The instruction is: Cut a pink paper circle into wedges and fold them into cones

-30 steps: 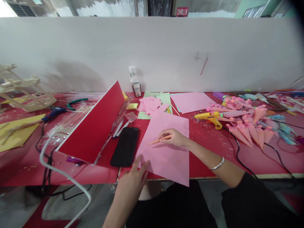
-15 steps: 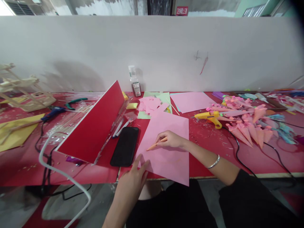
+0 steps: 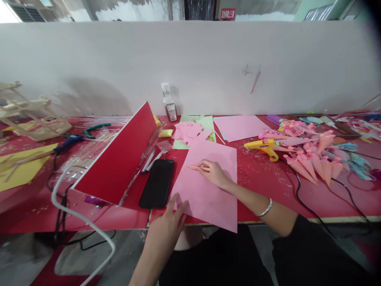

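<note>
We see two bare hands at work on a red table (image 3: 268,186); the right hand (image 3: 214,172) has its fingers pinched closed around a thin orange pencil (image 3: 197,168), whose tip points away from the fingertips toward the left and rests on a large pink sheet of paper (image 3: 208,194); the sheet lies flat under both hands, its near corner hanging just over the table edge; the left hand (image 3: 168,222) presses down with fingers spread open and flat, fingertips on the sheet's lower left edge, gripping nothing; just left of those fingertips lies a black phone (image 3: 157,183), and beyond it a tilted red board (image 3: 119,159); well right of the pencil fingers sits a yellow glue gun (image 3: 263,147), beside a heap of pink paper cones (image 3: 309,159).
</note>
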### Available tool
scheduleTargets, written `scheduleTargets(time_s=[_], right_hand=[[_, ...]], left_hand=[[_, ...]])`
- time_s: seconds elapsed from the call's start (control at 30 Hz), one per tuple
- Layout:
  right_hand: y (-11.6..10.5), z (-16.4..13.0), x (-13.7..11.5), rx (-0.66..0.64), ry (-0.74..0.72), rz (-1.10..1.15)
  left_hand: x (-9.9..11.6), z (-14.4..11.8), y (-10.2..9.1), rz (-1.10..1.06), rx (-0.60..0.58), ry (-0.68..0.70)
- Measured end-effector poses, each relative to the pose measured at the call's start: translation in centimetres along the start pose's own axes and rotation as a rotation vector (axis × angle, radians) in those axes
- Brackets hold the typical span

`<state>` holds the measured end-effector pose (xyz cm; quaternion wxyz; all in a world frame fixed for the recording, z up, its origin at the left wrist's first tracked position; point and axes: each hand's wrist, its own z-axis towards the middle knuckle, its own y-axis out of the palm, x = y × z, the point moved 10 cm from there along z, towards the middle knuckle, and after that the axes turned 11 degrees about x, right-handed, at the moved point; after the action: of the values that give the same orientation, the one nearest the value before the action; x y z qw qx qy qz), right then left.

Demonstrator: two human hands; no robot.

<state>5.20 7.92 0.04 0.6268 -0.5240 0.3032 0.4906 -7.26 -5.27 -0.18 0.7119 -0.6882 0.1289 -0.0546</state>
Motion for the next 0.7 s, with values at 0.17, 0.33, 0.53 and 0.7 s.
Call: scheduleTargets(time_s=[0.17, 0.33, 0.53, 0.7], right_hand=[[-2.2, 0.5, 1.3, 0.169, -0.003, -0.099], [-1.1, -0.4, 0.6, 0.030, -0.028, 0.041], [-0.1, -0.6, -0.5, -0.025, -0.081, -0.030], [-0.1, -0.1, -0.3, 0.008, -0.103, -0.107]], left_hand=[[0.1, 0.0, -0.1, 0.011, 0.041, 0.011], [0.0, 0.0, -0.1, 0.013, 0.035, 0.002], [-0.1, 0.0, 0.0, 0.040, 0.013, -0.007], [0.1, 0.0, 0.0, 0.035, 0.003, -0.006]])
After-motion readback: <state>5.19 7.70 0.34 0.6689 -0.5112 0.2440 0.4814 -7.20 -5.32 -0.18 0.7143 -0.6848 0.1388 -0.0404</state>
